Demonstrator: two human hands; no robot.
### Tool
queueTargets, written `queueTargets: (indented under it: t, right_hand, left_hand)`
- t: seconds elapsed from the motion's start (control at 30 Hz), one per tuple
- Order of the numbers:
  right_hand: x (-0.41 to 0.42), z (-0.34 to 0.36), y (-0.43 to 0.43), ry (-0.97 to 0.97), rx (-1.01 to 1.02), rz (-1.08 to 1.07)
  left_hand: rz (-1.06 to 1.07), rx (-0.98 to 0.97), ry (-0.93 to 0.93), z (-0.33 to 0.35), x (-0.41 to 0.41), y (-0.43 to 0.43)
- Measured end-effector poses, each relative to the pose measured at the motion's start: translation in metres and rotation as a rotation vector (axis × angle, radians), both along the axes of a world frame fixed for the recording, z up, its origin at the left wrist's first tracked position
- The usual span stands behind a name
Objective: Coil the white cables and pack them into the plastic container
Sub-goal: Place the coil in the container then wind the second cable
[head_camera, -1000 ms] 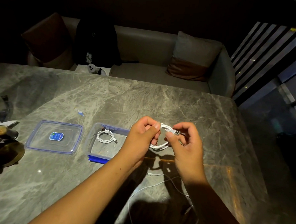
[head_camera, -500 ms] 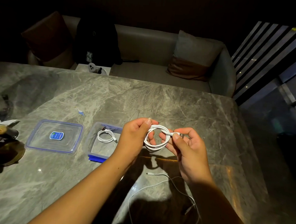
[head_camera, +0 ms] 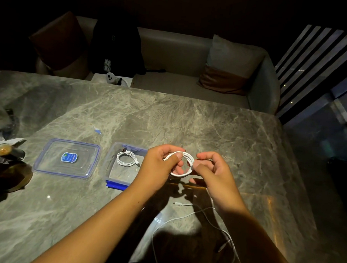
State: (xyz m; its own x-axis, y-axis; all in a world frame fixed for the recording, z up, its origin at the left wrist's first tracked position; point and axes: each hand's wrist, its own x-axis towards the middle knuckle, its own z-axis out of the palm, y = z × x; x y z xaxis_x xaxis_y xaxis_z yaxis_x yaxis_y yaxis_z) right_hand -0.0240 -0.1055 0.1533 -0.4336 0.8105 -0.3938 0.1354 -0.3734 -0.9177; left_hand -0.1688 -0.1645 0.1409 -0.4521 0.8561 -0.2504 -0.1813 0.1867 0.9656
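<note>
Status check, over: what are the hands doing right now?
Left hand, right hand both grip one white coil. Second coil already in container. Loose cable on table; nothing blocking.

A blue label (head_camera: pixel 69 157) sits at the centre of the clear lid (head_camera: pixel 46 161) left of the plastic container (head_camera: pixel 114 174); its print is too small to read. No other text is legible.

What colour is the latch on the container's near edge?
Blue; the latch on the container shows best in the head view.
</note>
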Motion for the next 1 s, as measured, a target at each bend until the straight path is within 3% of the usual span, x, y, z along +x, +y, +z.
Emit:
queueTargets:
  t: [0.2, 0.43, 0.57, 1.0]
  right_hand:
    - [-0.017, -0.003, -0.001, -0.076, -0.111, 0.126]
    - [-0.029, -0.016, 0.0, -0.071, -0.149, 0.154]
    - [-0.056, -0.033, -0.004, -0.041, -0.271, 0.147]
    - [-0.149, -0.09, -0.018, -0.138, -0.493, -0.031]
  left_hand:
    - [0.015, 0.006, 0.007, -0.004, -0.005, -0.006]
    - [0.056, -0.011, -0.138, -0.011, -0.021, -0.017]
    - [0.154, -0.076, -0.197, -0.027, -0.038, -0.025]
    - [0.392, -0.337, -0.07, -0.088, -0.114, -0.035]
